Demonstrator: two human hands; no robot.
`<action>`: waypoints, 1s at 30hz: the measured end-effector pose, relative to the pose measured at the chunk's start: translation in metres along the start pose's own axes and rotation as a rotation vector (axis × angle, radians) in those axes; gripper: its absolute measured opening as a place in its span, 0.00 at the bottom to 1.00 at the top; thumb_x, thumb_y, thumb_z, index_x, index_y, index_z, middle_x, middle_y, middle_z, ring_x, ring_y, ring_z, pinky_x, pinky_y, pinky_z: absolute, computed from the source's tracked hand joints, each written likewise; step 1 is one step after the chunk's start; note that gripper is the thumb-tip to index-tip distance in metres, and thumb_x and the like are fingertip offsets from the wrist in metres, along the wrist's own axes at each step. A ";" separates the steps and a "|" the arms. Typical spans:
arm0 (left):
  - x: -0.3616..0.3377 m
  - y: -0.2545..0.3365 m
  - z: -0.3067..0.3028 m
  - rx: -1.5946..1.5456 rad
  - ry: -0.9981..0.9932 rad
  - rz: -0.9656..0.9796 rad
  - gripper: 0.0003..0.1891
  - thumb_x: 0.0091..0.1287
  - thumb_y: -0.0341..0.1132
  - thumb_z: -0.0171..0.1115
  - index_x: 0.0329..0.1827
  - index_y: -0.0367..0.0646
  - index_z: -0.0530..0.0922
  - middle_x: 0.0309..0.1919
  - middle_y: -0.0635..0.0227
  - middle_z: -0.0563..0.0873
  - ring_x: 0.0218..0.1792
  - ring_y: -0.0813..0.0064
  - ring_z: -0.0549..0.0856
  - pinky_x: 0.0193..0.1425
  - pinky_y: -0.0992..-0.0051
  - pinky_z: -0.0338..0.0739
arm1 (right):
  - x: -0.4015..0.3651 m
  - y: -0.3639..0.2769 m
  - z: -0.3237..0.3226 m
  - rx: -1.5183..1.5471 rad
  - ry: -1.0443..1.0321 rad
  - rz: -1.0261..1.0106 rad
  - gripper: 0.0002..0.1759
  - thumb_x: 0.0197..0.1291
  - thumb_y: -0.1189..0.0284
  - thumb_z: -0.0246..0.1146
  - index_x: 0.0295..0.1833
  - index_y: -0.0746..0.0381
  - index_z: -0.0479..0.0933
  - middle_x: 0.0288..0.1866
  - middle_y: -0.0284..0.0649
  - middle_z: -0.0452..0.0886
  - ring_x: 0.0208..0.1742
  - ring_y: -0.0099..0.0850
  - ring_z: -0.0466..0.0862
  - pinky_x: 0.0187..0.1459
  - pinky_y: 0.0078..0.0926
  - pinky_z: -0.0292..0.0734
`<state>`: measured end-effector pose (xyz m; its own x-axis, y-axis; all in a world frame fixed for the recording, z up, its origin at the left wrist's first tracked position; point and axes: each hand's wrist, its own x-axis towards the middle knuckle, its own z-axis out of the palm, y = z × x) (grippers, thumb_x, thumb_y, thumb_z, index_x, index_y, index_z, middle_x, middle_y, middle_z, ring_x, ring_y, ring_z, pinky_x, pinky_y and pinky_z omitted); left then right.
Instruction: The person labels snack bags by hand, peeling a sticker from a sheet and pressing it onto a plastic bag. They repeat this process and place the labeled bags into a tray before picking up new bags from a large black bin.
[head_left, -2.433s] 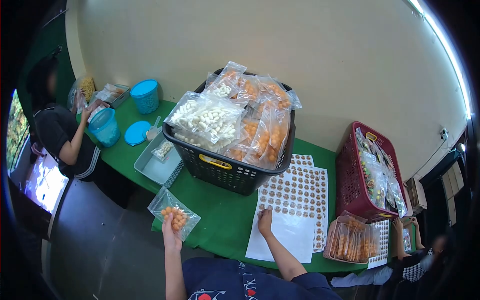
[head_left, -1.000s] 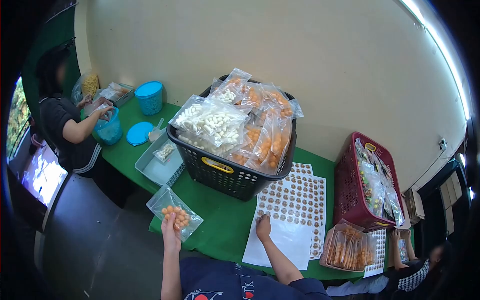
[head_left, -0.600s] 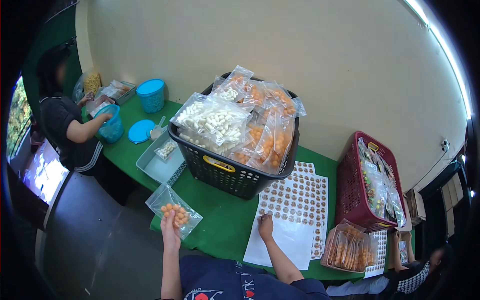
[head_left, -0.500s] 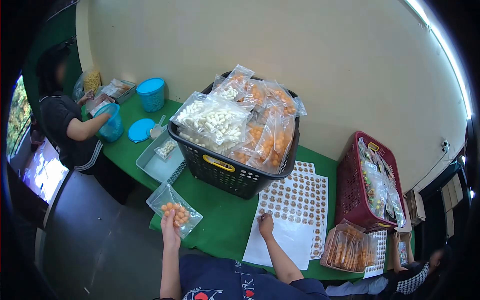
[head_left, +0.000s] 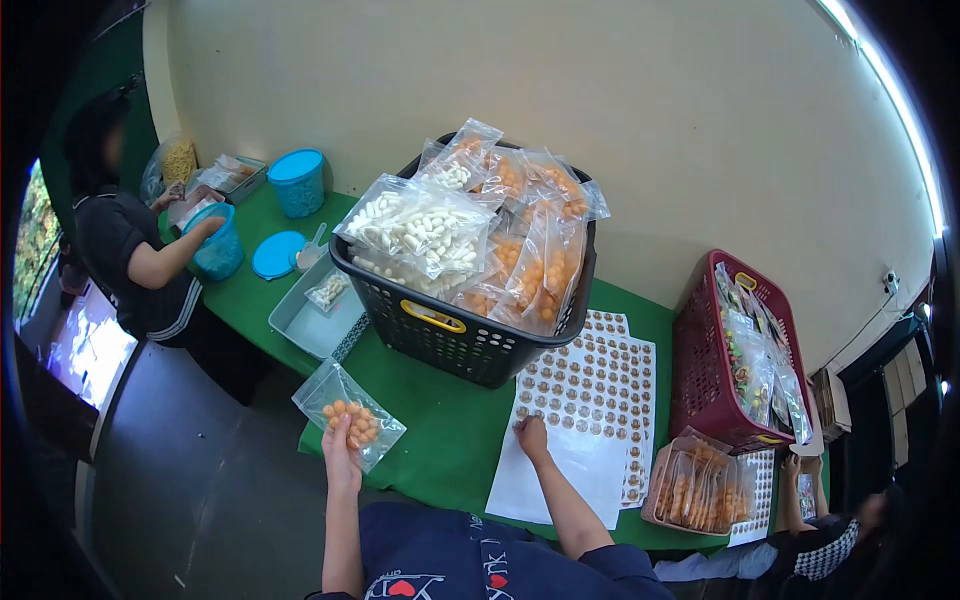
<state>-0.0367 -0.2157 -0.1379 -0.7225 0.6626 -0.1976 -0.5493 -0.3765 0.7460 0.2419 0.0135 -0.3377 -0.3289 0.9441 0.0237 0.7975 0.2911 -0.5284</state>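
My left hand (head_left: 343,458) grips the near edge of a clear plastic bag (head_left: 378,455) holding several round orange snack balls (head_left: 352,420). The bag hangs tilted over the front edge of the green table. On a white sheet of round brown stickers (head_left: 580,390), my right hand (head_left: 533,437) rests with its fingers pinched together. Its fingertips touch the left side of the sheet, at the lowest row of stickers; whatever lies between them is hidden. Below that row the backing is bare.
A black basket (head_left: 450,355) heaped with snack bags stands ahead, beside a grey tray (head_left: 290,325). To the right are a maroon basket (head_left: 690,365) and a pink basket of packets (head_left: 700,490). One person (head_left: 140,240) works at left with a blue tub (head_left: 220,255); another (head_left: 830,550) is at right.
My view has shifted slightly, so the table things sit a little higher in the picture. Both hands keep nearly the same pose, the left still holding the bag, the right still at the sticker sheet.
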 end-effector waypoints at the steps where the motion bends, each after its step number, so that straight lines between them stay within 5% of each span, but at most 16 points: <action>1: -0.003 0.003 0.003 -0.007 -0.003 0.001 0.11 0.64 0.33 0.53 0.47 0.38 0.70 0.41 0.64 0.79 0.41 0.76 0.80 0.46 0.77 0.77 | -0.003 0.001 0.003 -0.013 0.042 -0.023 0.09 0.47 0.74 0.60 0.33 0.68 0.72 0.35 0.56 0.74 0.35 0.50 0.77 0.36 0.42 0.73; 5: -0.006 0.001 0.001 -0.017 0.035 -0.001 0.11 0.64 0.32 0.52 0.47 0.37 0.70 0.41 0.64 0.79 0.40 0.76 0.80 0.45 0.78 0.77 | -0.019 -0.021 -0.004 0.053 0.253 -0.015 0.10 0.46 0.75 0.61 0.35 0.66 0.73 0.34 0.53 0.73 0.35 0.49 0.76 0.37 0.41 0.72; 17: -0.008 -0.004 -0.003 0.003 0.023 -0.019 0.10 0.64 0.33 0.53 0.45 0.38 0.70 0.40 0.65 0.79 0.40 0.78 0.80 0.43 0.80 0.77 | -0.015 -0.031 -0.018 0.018 0.094 -0.015 0.09 0.50 0.78 0.56 0.37 0.69 0.69 0.39 0.59 0.70 0.36 0.54 0.76 0.36 0.44 0.72; 23: -0.006 -0.009 -0.007 0.013 -0.027 -0.046 0.12 0.63 0.32 0.52 0.48 0.38 0.69 0.42 0.63 0.79 0.42 0.73 0.80 0.48 0.72 0.77 | 0.001 -0.010 -0.007 0.074 -0.001 -0.027 0.12 0.45 0.77 0.58 0.37 0.70 0.69 0.37 0.60 0.71 0.37 0.53 0.74 0.38 0.43 0.73; 24: -0.006 -0.010 -0.007 0.011 -0.012 -0.047 0.12 0.63 0.32 0.52 0.48 0.38 0.69 0.41 0.63 0.79 0.42 0.73 0.80 0.48 0.72 0.77 | 0.004 -0.005 -0.001 0.052 0.116 -0.054 0.08 0.41 0.74 0.63 0.27 0.66 0.71 0.23 0.50 0.76 0.34 0.47 0.77 0.35 0.40 0.72; 27: -0.005 -0.013 -0.010 0.000 -0.008 -0.057 0.12 0.63 0.32 0.52 0.48 0.37 0.69 0.41 0.62 0.79 0.41 0.72 0.80 0.47 0.72 0.77 | 0.010 0.010 0.012 -0.012 0.074 -0.136 0.08 0.42 0.75 0.62 0.25 0.66 0.70 0.25 0.52 0.76 0.34 0.48 0.76 0.35 0.40 0.72; 30: -0.004 -0.013 -0.013 0.019 -0.008 -0.059 0.12 0.63 0.31 0.52 0.47 0.37 0.69 0.41 0.62 0.79 0.41 0.72 0.81 0.46 0.72 0.78 | 0.005 0.007 0.007 0.002 -0.014 -0.062 0.11 0.45 0.77 0.58 0.35 0.69 0.68 0.38 0.60 0.70 0.37 0.54 0.75 0.38 0.45 0.72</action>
<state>-0.0318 -0.2220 -0.1546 -0.6857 0.6886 -0.2360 -0.5827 -0.3249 0.7449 0.2425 0.0193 -0.3476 -0.3847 0.9219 0.0447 0.7744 0.3488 -0.5279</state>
